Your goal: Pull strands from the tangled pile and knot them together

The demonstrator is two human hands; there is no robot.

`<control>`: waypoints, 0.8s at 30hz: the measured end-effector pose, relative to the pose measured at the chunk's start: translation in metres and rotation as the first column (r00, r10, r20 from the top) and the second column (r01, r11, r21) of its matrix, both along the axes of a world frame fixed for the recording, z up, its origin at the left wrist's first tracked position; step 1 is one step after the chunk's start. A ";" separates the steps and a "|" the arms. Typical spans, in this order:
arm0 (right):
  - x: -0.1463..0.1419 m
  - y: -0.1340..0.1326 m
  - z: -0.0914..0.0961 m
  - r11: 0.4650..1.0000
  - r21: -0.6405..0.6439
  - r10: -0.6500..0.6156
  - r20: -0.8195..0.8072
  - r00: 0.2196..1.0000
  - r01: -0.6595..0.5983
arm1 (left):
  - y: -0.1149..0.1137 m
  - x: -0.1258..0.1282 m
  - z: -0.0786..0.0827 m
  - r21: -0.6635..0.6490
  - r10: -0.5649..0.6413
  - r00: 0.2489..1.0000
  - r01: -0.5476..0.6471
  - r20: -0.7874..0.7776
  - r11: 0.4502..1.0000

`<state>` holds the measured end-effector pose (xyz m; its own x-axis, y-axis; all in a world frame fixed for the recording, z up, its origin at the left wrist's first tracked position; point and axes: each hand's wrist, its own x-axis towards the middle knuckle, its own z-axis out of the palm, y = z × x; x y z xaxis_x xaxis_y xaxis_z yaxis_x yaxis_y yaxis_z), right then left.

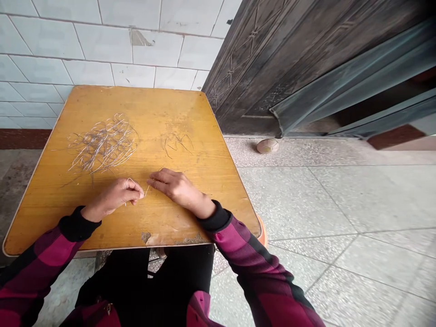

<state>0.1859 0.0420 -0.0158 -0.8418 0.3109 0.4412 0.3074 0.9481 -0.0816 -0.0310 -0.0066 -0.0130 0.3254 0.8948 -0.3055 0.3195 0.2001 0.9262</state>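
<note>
A thin, pale piece of wire (147, 190) spans the small gap between my two hands above the table. My left hand (116, 196) is closed in a pinch on it, and a curved length shows over the index finger. Closed fingers of my right hand (174, 185) grip the other end, palm down. Beyond my left hand lies a tangled heap of silvery wire pieces (104, 143). A smaller group of bent wires (177, 143) rests farther out, beyond my right hand.
The yellow wooden table (146, 102) has rounded corners and a chipped front edge. White wall tiles (102, 43) stand behind it. To the right are a dark carved door (248, 68), a grey-green curtain (323, 95) and a roundish object (267, 146) on the floor.
</note>
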 end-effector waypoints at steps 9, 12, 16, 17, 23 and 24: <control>-0.004 0.000 0.010 0.986 0.156 -0.078 0.161 0.984 0.053 | 0.000 -0.001 0.000 0.017 -0.020 1.000 0.020 -0.010 1.000; -0.005 0.000 0.010 0.986 0.158 -0.079 0.157 0.984 0.054 | 0.000 0.000 0.001 0.011 -0.006 1.000 0.006 -0.014 1.000; -0.007 -0.001 0.008 0.985 0.167 -0.069 0.156 0.985 0.043 | 0.000 0.001 0.003 0.006 0.001 1.000 -0.001 -0.024 1.000; -0.008 -0.001 0.007 0.983 0.177 -0.070 0.162 0.984 0.041 | 0.000 0.001 0.003 0.006 0.001 1.000 -0.001 -0.030 1.000; -0.010 0.000 0.006 0.987 0.162 -0.045 0.229 0.972 0.008 | 0.000 0.000 0.003 0.003 0.006 0.999 -0.006 -0.044 1.000; -0.009 0.000 0.006 0.989 0.149 -0.039 0.234 0.971 0.004 | 0.000 0.000 0.003 0.002 0.009 0.999 -0.009 -0.050 1.000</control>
